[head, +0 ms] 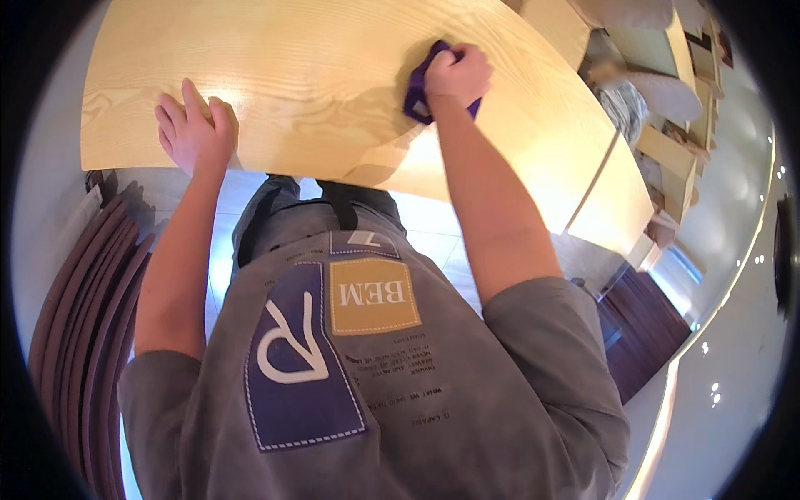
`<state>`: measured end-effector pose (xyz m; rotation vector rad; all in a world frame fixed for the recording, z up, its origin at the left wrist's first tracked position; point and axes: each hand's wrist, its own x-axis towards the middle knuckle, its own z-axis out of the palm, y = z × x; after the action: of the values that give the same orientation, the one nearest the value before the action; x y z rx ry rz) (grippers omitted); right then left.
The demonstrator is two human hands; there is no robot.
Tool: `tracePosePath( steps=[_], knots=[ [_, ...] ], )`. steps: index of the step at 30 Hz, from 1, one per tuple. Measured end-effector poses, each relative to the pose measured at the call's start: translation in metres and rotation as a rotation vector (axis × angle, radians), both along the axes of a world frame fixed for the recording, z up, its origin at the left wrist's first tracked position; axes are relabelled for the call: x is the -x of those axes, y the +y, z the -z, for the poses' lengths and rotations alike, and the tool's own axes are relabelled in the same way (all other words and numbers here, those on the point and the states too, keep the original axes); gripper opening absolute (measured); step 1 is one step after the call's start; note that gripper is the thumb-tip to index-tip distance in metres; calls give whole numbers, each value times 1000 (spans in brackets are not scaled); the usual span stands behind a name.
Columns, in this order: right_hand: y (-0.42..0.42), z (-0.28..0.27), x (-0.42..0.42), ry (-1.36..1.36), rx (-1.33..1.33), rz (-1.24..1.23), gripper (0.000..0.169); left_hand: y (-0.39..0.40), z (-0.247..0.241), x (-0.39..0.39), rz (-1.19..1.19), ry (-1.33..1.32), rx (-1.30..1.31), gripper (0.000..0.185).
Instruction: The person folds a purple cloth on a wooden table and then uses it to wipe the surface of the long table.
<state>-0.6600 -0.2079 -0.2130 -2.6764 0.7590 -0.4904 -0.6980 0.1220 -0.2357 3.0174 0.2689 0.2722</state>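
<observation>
A dark purple cloth (420, 87) is bunched under my right hand (461, 76), which presses it onto the light wood-grain tabletop (312, 75). Part of the cloth is hidden beneath my fist, and a small pale patch shows near its lower left corner. My left hand (199, 128) is at the table's near left edge with its fingers apart. It holds nothing, and its fingers appear to touch the wood.
Brown stacked or curved padded seating (81, 325) stands close at my left. Another light wood table section (615, 206) adjoins on the right. Farther off at upper right, a person in a patterned top (625, 109) is among more tables and chairs.
</observation>
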Motion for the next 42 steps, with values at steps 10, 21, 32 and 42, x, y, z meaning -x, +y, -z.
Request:
tracePosePath(
  steps=[10, 21, 32, 42],
  knots=[
    [-70, 11, -146, -124, 47, 22, 18, 12, -7, 4, 10, -53, 82, 47],
    [-20, 5, 22, -68, 99, -8, 20, 13, 3, -7, -17, -18, -57, 49],
    [23, 2, 121, -5, 11, 53, 14, 12, 15, -10, -9, -33, -66, 49],
    [-64, -3, -35, 18, 12, 58, 20, 15, 1, 4, -29, -44, 32, 49]
  ],
)
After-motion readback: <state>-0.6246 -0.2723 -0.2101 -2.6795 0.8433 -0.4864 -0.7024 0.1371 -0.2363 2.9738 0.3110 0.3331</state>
